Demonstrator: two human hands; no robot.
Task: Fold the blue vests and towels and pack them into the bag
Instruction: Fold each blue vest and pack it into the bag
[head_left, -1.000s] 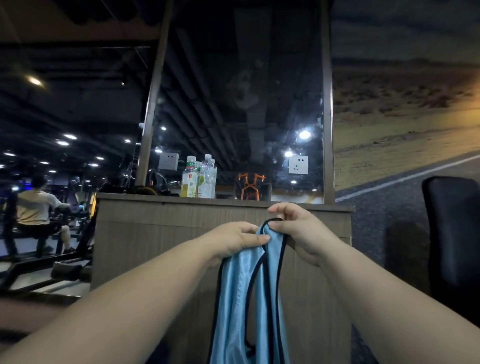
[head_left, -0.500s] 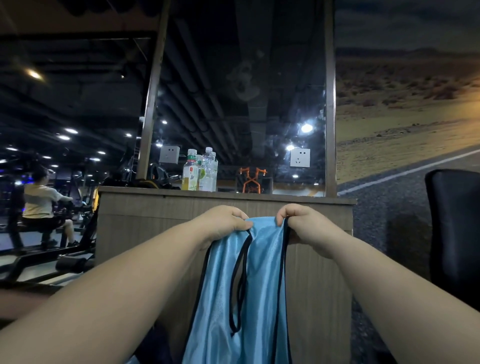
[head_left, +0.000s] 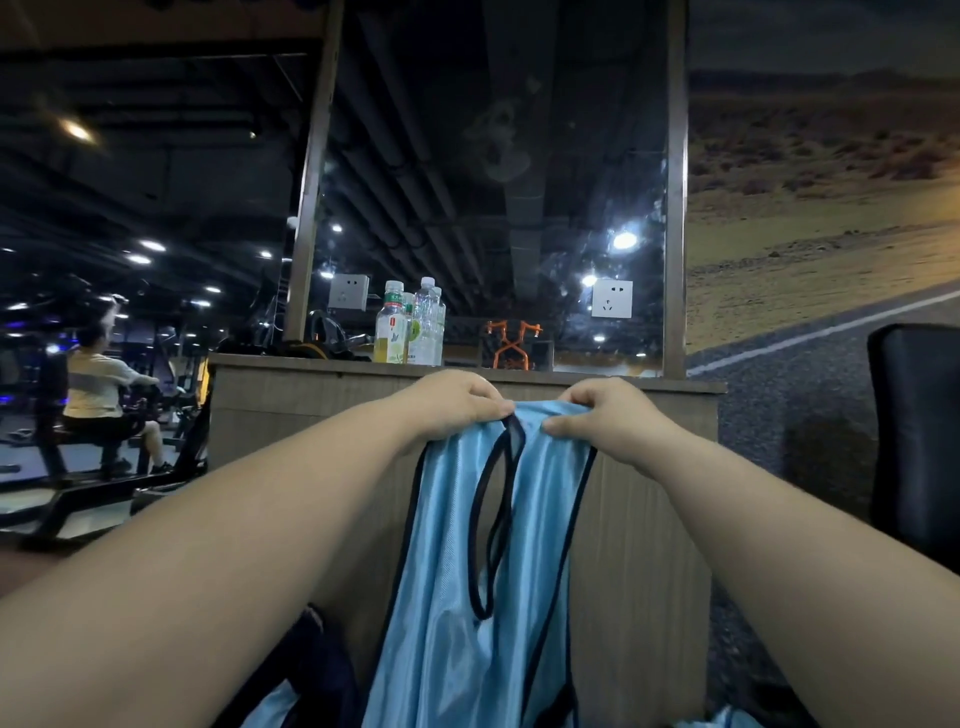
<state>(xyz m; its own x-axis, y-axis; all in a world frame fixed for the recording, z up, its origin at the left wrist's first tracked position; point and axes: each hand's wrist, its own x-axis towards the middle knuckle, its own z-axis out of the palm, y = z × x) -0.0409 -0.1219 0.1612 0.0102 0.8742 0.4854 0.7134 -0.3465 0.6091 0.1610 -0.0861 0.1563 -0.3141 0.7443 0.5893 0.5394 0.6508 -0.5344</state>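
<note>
Pinching one shoulder strap with the left hand (head_left: 457, 402) and the other with the right hand (head_left: 608, 421), both curled tight on the cloth at chest height. Pulled apart from the bunched, knuckle-to-knuckle hold of a second ago, leaving the blue vest (head_left: 447, 597) hanging open and flat, dark neck trim showing, just in front of the wooden table (head_left: 311, 410) with its bottles (head_left: 410, 332). Likely squared up for a first fold, with nothing folded yet and no bag in sight. More blue cloth (head_left: 270, 706) low at the near edge.
</note>
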